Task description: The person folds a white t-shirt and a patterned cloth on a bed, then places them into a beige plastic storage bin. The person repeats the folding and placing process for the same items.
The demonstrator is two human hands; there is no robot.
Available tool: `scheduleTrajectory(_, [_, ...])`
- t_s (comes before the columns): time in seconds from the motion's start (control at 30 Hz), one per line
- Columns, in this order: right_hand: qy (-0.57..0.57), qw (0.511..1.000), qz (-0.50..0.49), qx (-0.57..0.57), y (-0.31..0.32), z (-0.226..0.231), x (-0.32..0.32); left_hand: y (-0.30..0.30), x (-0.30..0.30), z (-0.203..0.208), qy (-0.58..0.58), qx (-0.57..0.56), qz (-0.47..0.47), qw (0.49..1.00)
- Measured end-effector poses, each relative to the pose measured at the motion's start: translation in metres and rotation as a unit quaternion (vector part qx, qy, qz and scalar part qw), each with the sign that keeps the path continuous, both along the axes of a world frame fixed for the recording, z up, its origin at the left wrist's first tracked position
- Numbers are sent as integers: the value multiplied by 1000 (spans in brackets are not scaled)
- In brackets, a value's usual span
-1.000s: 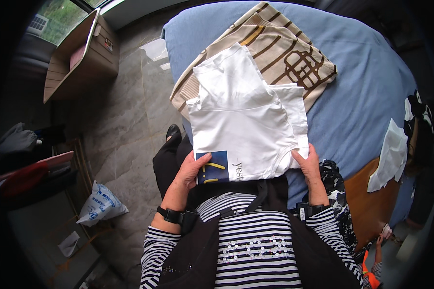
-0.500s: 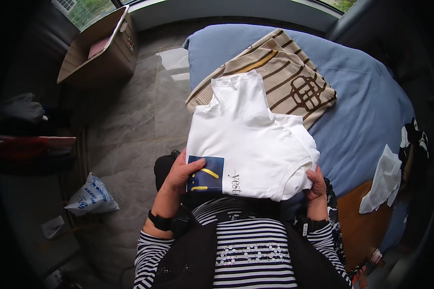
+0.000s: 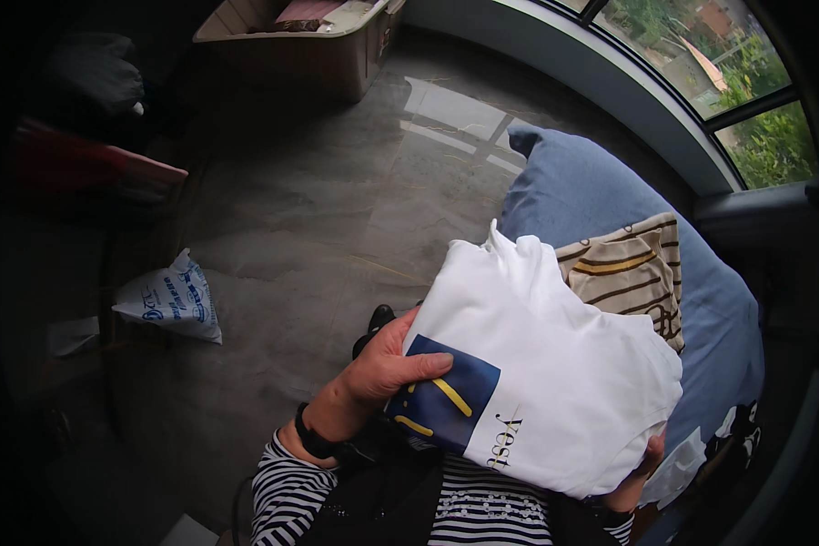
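A folded white T-shirt (image 3: 555, 346) with a dark blue printed square and yellow strokes is held up in front of me. My left hand (image 3: 393, 369) grips its left edge, thumb on top over the blue print and fingers underneath. At the shirt's lower right side, my right hand (image 3: 644, 464) holds the edge, mostly hidden by the cloth. Beyond the shirt, a beige garment with brown stripes (image 3: 623, 268) lies on the blue-covered bed (image 3: 578, 187), partly covered from view.
A large beige plastic bin (image 3: 337, 59) with cloth inside stands at the far side. On the grey floor at left lies a white plastic bag with blue print (image 3: 175, 298). Red and pink fabric (image 3: 100, 173) is at the left. A white item (image 3: 678, 469) lies at lower right.
The view has turned left, so the bed and striped garment appear farther right. The white T-shirt has been lifted off the bed and away from the striped garment, both hands still holding it.
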State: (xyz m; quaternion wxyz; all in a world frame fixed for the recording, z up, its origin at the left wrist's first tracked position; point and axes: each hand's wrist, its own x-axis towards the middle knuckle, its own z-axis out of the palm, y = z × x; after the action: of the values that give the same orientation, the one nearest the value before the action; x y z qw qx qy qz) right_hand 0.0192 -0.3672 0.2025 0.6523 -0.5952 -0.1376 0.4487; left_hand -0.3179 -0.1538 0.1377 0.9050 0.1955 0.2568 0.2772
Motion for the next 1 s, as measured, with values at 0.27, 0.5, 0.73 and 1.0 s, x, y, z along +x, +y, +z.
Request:
scheduleTrajectory(0.27, [52,993,104,-16,43,-58,51,-23,-10,-30,73,-7,80,994])
scheduleTrajectory(0.5, [149,974,166,-28,93,-94,46,-37,-23,-58,110,-48,123,985])
scheduleTrajectory(0.73, [176,958,225,-10,139,-110,39,-34,-33,-65,113,-45,202,972])
scheduleTrajectory(1.0, [210,948,235,-33,139,-96,40,-52,-32,-44,122,-76,214,966])
